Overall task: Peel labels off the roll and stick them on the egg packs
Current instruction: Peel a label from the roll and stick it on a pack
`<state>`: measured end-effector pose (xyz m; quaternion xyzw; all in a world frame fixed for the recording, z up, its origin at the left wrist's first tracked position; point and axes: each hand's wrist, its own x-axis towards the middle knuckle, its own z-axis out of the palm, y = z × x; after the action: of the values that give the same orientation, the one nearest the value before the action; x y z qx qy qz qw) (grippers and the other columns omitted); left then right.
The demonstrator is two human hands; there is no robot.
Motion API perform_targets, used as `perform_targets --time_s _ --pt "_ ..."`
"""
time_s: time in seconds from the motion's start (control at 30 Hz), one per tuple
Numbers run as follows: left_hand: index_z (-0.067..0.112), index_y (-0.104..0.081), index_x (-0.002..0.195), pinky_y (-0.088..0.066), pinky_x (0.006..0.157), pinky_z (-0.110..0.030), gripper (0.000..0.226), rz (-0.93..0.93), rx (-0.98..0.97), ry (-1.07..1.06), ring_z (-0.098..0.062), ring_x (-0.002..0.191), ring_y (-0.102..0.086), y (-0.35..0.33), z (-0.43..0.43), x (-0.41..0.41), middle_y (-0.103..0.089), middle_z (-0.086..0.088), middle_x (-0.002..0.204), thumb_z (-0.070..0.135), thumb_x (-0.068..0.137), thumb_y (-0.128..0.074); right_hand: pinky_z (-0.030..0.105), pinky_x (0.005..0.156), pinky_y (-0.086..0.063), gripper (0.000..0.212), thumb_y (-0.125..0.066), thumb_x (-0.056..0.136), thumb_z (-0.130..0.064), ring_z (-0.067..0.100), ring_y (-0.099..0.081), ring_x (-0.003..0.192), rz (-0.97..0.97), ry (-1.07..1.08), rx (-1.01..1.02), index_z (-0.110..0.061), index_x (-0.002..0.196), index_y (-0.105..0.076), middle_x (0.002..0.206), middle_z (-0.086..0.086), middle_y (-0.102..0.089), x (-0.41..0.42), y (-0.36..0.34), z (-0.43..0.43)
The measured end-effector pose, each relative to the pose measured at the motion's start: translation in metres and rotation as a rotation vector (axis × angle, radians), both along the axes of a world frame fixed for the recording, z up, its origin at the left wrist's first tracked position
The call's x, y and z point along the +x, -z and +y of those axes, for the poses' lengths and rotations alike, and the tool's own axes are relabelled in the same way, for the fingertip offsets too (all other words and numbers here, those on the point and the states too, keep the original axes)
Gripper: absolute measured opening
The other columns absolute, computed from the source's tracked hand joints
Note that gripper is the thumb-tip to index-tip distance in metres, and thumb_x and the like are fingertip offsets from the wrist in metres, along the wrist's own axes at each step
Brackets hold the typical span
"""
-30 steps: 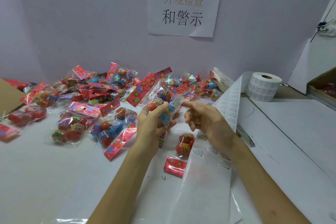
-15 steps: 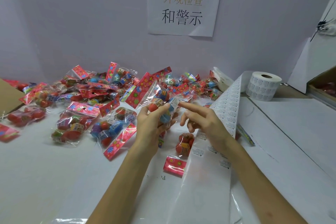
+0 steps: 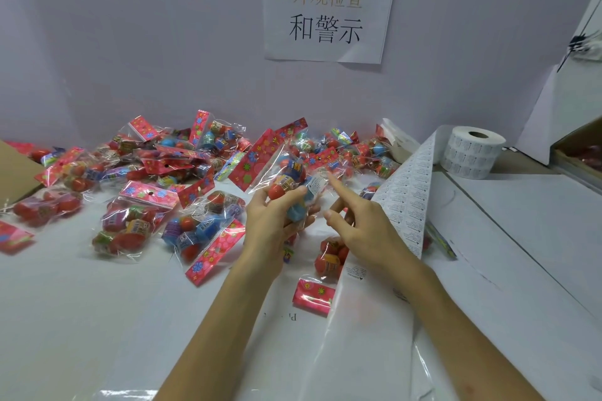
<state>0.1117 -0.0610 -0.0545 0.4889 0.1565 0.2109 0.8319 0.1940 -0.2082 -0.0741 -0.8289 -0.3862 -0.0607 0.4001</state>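
Pale lilac wall closes off the back of the head view, with a paper sign (image 3: 329,6) printed in Chinese characters taped to it. Below it runs a white tabletop (image 3: 97,319). A loose heap of egg packs (image 3: 169,166), clear bags of coloured plastic eggs with red flowered header cards, is spread across its far left and middle.

The left hand (image 3: 273,221) is raised above the tabletop. Its fingers and thumb are curled round one egg pack (image 3: 290,179), which it holds tilted with the header card up and to the left. A small white label (image 3: 316,185) sits on the right side of this pack.

The right hand (image 3: 361,228) holds nothing. Its index finger points at the label's edge and the other fingers are loosely bent. Motion blur hides whether the fingertip touches the label.

Another egg pack (image 3: 329,257) lies on the tabletop just beneath the right hand.

The label roll (image 3: 470,153) stands on end at the far right, well apart from both hands. A wide strip of labels (image 3: 407,198) runs from it and arches up beside the right wrist. Shiny backing liner (image 3: 368,352) trails on toward the camera.

A cardboard flap (image 3: 16,169) shows at the left edge, and a box (image 3: 580,156) sits at the right edge.
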Motion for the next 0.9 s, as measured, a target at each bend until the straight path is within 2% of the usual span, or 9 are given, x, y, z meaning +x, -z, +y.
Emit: perform_targets --time_s 0.1,0.2,0.33,0.43,0.57,0.7,0.77,0.9 --pt "0.01 -0.062 0.124 -0.059 0.069 -0.033 0.037 -0.018 0.048 0.027 -0.025 0.08 -0.077 0.001 0.0 0.0 -0.079 -0.008 0.093 0.013 0.089 -0.073 0.016 0.063 -0.049 0.058 -0.06 0.101 -0.032 0.009 -0.06 0.065 0.056 0.001 0.084 -0.039 0.154 -0.037 0.081 -0.015 -0.061 0.001 -0.004 -0.001" --pt "0.01 -0.063 0.123 -0.056 0.076 -0.038 0.034 -0.023 0.093 0.049 -0.024 0.079 -0.076 0.001 -0.001 0.0 -0.078 -0.006 0.09 0.016 0.09 -0.072 0.018 0.066 -0.052 0.048 -0.063 0.099 -0.033 0.002 -0.06 0.067 0.145 -0.016 0.234 -0.032 0.145 -0.051 0.089 -0.005 -0.063 0.002 -0.01 -0.002" --pt "0.015 -0.067 0.122 -0.052 0.069 -0.033 0.031 -0.024 0.119 0.096 -0.023 0.079 -0.071 0.001 -0.003 0.0 -0.076 -0.006 0.094 0.021 0.093 -0.071 0.016 0.06 -0.05 0.032 -0.066 0.097 -0.034 0.006 -0.062 0.066 0.27 -0.063 0.332 -0.033 0.129 -0.06 0.092 0.007 -0.068 -0.001 -0.016 -0.001" --pt "0.019 -0.069 0.122 -0.05 0.066 -0.028 0.029 -0.029 0.153 0.129 -0.02 0.075 -0.07 0.001 -0.004 0.0 -0.075 -0.006 0.094 0.023 0.093 -0.07 0.017 0.058 -0.048 0.019 -0.066 0.098 -0.031 0.011 -0.064 0.064 0.285 -0.082 0.362 -0.038 0.116 -0.064 0.084 0.001 -0.071 -0.002 -0.017 0.0" --pt "0.023 -0.068 0.122 -0.051 0.069 -0.028 0.034 -0.03 0.214 0.14 -0.014 0.077 -0.07 0.002 -0.007 -0.001 -0.076 -0.003 0.095 0.026 0.089 -0.076 0.017 0.058 -0.049 0.018 -0.067 0.097 -0.029 0.011 -0.065 0.062 0.275 -0.076 0.389 -0.044 0.107 -0.064 0.078 -0.003 -0.072 -0.003 -0.018 -0.001" --pt "0.022 -0.064 0.123 -0.051 0.061 -0.018 0.045 -0.013 0.276 0.1 -0.01 0.072 -0.07 0.003 -0.01 0.0 -0.076 -0.002 0.091 0.025 0.083 -0.084 0.017 0.058 -0.05 0.02 -0.069 0.096 -0.029 0.009 -0.065 0.06 0.256 -0.063 0.384 -0.045 0.105 -0.061 0.078 -0.006 -0.073 -0.004 -0.019 -0.002" --pt "0.021 -0.064 0.123 -0.05 0.059 -0.017 0.044 -0.012 0.284 0.081 -0.01 0.068 -0.07 0.004 -0.01 0.0 -0.076 -0.001 0.086 0.024 0.083 -0.083 0.017 0.058 -0.05 0.02 -0.069 0.096 -0.028 0.009 -0.065 0.06 0.251 -0.068 0.38 -0.045 0.104 -0.061 0.077 -0.008 -0.072 -0.004 -0.019 -0.001" --pt "0.02 -0.066 0.123 -0.05 0.057 -0.017 0.038 -0.008 0.283 0.049 -0.009 0.063 -0.068 0.005 -0.008 0.001 -0.075 -0.008 0.09 0.021 0.087 -0.079 0.02 0.059 -0.05 0.015 -0.067 0.098 -0.024 0.013 -0.064 0.059 0.278 -0.072 0.397 -0.037 0.105 -0.065 0.071 -0.007 -0.07 -0.003 -0.018 -0.001"
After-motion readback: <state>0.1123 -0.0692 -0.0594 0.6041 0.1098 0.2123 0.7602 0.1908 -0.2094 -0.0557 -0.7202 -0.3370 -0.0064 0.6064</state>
